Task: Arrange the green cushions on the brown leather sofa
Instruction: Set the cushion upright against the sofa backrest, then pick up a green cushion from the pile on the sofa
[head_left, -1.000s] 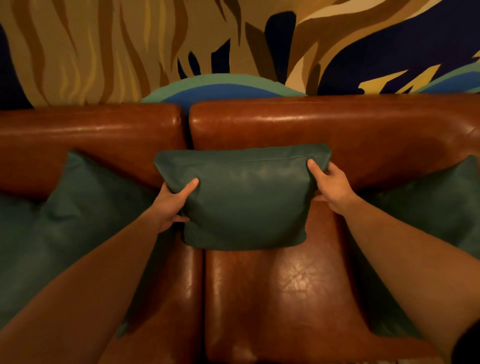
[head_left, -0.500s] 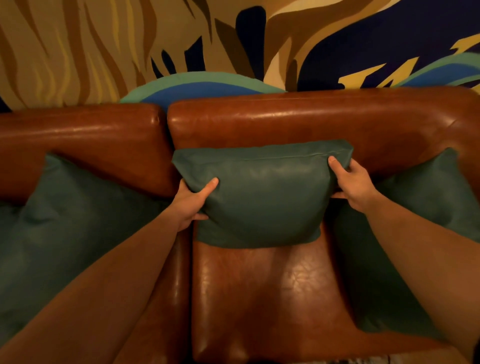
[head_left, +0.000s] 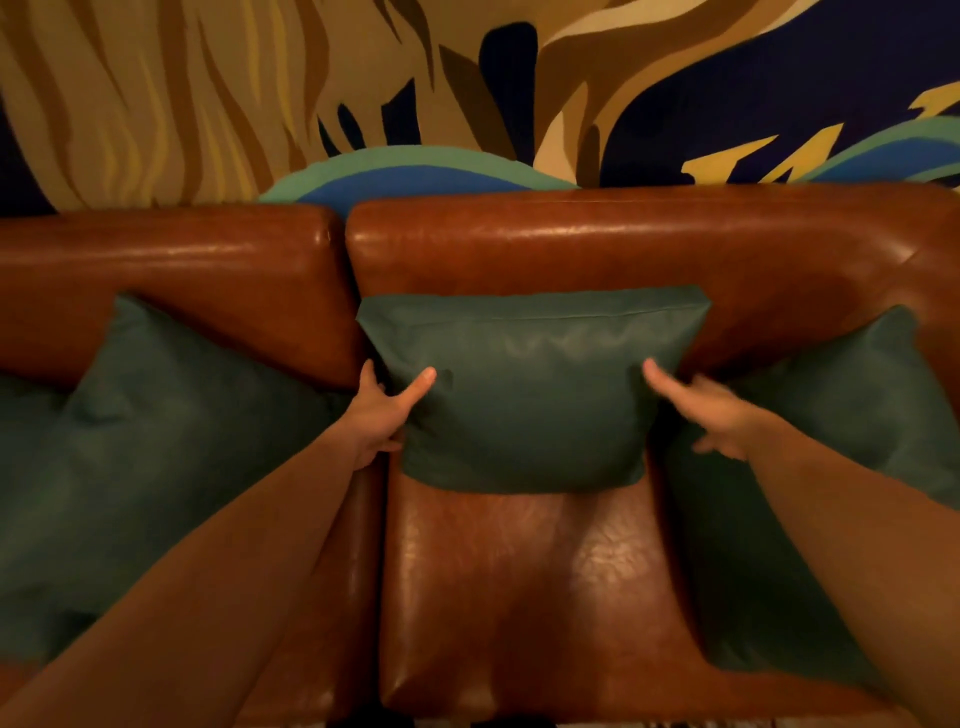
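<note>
- Middle green cushion (head_left: 524, 395): upright, propped vs right backrest (head_left: 623, 244) of brown leather sofa (head_left: 519, 597), bottom edge on right seat pad; top seam level, approx.
- Left hand (head_left: 382, 413): pinching cushion's lower-left edge; thumb on front face, index up behind edge nr gap btwn backrests. Closed on cushion.
- Right hand (head_left: 711, 410): blurred, fingers spread, opened out; index tip touching or just off cushion's right edge, cannot tell which. Not clamped round anything.
- Cushion btwn both hands, left one at its left side, right one at its right side, lower half.
- Left green cushion (head_left: 171, 457): big, leaning vs left backrest (head_left: 166, 280), tilted, left forearm crossing in front of its lower corner.
- Right green cushion (head_left: 841, 415): leaning into sofa's right corner, right forearm across it; just beside middle cushion, contact hidden by hand.
- Vs 0.5 s ago: right hand gripped cushion's upper-right corner then, now lower & let go, fingers splayed. Left hand grip same spot. Cushion approx same place vs right backrest, looks settled onto seat.
- Vs 1.0 s ago: cushion straddled seat gap then, now fully on right pad.
- Behind sofa: painted wall (head_left: 467, 93), tan, navy, teal shapes.
</note>
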